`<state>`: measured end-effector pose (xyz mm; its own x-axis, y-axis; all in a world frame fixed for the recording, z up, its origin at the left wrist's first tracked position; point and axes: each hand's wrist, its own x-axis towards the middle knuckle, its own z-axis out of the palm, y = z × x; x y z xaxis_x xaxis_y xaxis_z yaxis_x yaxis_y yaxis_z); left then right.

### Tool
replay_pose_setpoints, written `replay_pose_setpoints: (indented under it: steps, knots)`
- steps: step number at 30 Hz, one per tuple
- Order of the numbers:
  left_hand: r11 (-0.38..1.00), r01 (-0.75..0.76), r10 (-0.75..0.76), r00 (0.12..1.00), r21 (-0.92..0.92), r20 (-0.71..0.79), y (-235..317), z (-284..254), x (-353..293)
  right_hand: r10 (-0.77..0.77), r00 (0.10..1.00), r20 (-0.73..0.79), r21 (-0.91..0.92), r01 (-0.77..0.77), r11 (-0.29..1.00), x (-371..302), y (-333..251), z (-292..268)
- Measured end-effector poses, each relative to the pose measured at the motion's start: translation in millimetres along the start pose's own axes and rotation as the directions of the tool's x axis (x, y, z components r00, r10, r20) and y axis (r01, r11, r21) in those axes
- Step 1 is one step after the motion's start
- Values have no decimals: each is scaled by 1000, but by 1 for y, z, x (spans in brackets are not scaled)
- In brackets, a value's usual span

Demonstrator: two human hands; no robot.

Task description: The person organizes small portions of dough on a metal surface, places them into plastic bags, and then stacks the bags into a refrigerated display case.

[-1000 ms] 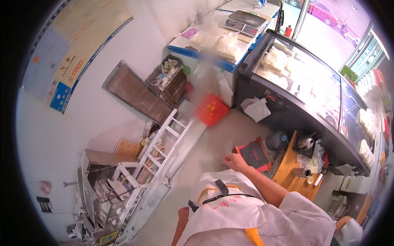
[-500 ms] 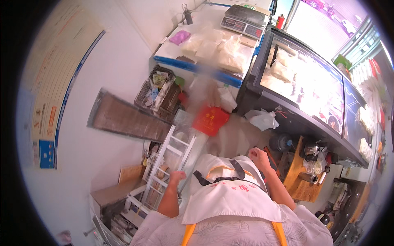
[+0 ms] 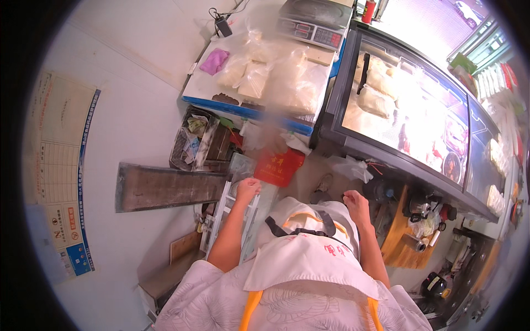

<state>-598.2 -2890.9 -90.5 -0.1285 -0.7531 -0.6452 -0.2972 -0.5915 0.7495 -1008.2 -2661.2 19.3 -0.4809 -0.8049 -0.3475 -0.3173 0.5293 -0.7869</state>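
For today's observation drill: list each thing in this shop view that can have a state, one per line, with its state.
Left hand: empty, loosely closed, above the white rack.
Right hand: empty, fingers curled.
Display case: lid shut, lit inside.
Scale: nothing on its pan.
Red bag: upright on the floor.

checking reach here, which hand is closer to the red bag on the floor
Left. The left hand sits just below and left of the red bag; the right hand is farther off to its right.

Bright daylight, upper right; glare whitens the glass display case (image 3: 419, 116). Motion blur softens the centre. Strong fisheye bending, black vignette at all edges.
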Motion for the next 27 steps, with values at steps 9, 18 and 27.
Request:
replay_pose_setpoints:
  steps: [9,18,27]
  knots:
    - [986,-162,165,984,40,-63,119,88,-8,-141,984,104,61,135,989,136,-48,-52]
    - [933,-337,351,931,129,-103,255,121,27,-85,983,160,127,65,990,183,-103,-56]
    - [757,-501,632,725,420,-273,304,137,104,-61,972,228,58,49,997,212,-146,-39]
